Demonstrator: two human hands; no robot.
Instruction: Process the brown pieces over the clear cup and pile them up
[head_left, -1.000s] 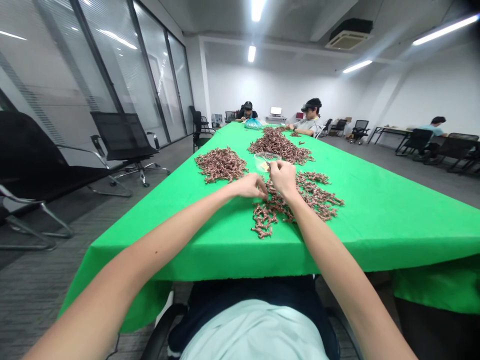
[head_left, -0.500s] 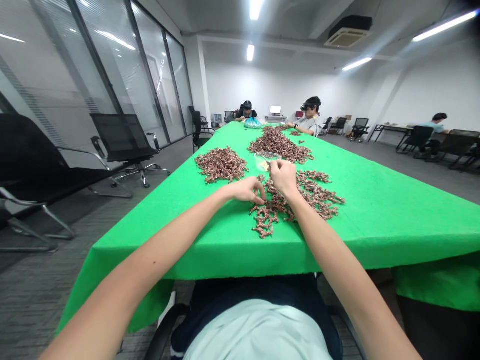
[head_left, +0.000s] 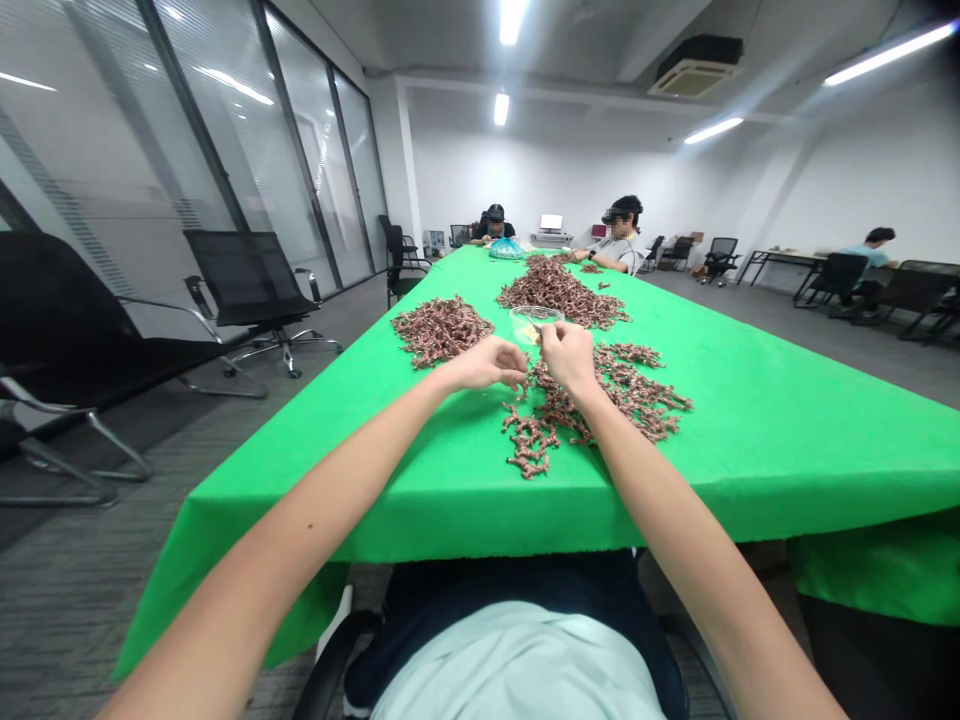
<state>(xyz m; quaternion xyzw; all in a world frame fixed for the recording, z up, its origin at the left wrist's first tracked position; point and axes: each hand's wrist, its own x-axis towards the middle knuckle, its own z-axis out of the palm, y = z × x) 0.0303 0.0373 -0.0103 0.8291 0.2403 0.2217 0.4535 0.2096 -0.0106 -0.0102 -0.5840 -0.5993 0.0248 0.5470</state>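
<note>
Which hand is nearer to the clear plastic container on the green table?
The right hand is nearer: it is at the front edge of the clear plastic container. The left hand is farther away, in front of the container and to its left.

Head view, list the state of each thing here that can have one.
Left hand: raised, fingers curled, over the brown pieces.
Right hand: raised beside the tub, fingers hidden.
Clear plastic tub: open, no lid showing.
Brown pieces: loose in heaps.
Green cloth: draped, hanging over the edge.
</note>
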